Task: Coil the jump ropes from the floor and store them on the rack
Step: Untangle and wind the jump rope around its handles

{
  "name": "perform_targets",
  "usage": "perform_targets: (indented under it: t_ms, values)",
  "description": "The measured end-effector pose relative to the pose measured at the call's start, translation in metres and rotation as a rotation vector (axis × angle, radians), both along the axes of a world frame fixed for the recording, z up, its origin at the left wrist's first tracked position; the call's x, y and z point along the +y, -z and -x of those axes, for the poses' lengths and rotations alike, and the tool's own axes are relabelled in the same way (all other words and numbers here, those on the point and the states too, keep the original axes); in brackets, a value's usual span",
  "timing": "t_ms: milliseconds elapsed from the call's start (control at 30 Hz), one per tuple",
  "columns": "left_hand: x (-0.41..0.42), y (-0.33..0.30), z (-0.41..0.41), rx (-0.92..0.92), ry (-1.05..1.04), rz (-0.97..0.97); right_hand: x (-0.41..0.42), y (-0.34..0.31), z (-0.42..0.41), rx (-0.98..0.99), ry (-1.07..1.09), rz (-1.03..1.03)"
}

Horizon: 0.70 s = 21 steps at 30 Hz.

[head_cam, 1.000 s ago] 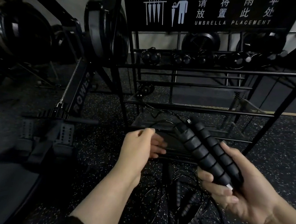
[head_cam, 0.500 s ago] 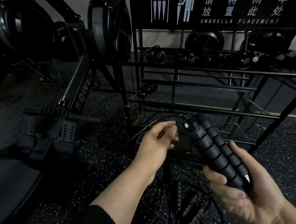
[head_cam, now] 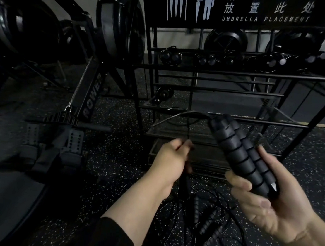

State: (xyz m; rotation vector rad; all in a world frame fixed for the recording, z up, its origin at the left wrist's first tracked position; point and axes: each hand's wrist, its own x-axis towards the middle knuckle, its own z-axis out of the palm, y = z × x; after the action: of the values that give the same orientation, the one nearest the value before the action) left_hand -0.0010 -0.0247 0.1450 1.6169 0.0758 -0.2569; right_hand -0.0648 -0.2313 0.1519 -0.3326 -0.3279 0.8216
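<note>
My right hand (head_cam: 267,205) grips two black ribbed jump rope handles (head_cam: 240,157) held together, tips pointing up and left. A thin black cord (head_cam: 179,115) arcs from the handle tips over to my left hand (head_cam: 169,161), whose fingers are curled round it. More cord hangs down from that hand. On the speckled floor below lies a tangle of more jump ropes (head_cam: 206,224) with ribbed handles. The black metal rack (head_cam: 238,72) stands straight ahead, and coiled ropes (head_cam: 170,56) sit on its upper shelf.
A rowing machine (head_cam: 90,96) with foot straps stands left of the rack. A black sign (head_cam: 242,9) reading "UMBRELLA PLACEMENT" tops the rack. Slanted rack legs (head_cam: 311,123) run down on the right. Dark speckled rubber floor (head_cam: 117,158) lies around the rack.
My left hand has dropped lower and closed round the cord, pulling it into an arc from the handles. My right hand has tilted the handles more upright.
</note>
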Motion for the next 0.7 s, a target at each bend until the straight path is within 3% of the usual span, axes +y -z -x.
perform_targets:
  t_ms: [200, 333, 400, 567, 633, 700]
  values:
    - [0.019, 0.046, -0.001, 0.070, 0.142, -0.559, -0.027, -0.023, -0.008, -0.036, 0.113, -0.031]
    - [0.035, 0.095, -0.013, 0.130, 0.336, -1.052, -0.036, -0.030, -0.008, -0.048, 0.141, -0.053]
    - [0.047, 0.115, -0.013, 0.196, 0.360, -1.184, -0.038, -0.032, -0.007, -0.059, 0.144, -0.063]
    - [0.061, 0.142, -0.012, 0.307, 0.421, -1.313, -0.041, -0.032, -0.008, -0.066, 0.138, -0.027]
    - [0.061, 0.143, -0.012, 0.309, 0.349, -1.245, -0.041, -0.029, -0.009, -0.063, 0.137, -0.003]
    - [0.060, 0.136, -0.016, 0.294, 0.181, -1.059, -0.039, -0.025, -0.009, -0.064, 0.130, 0.015]
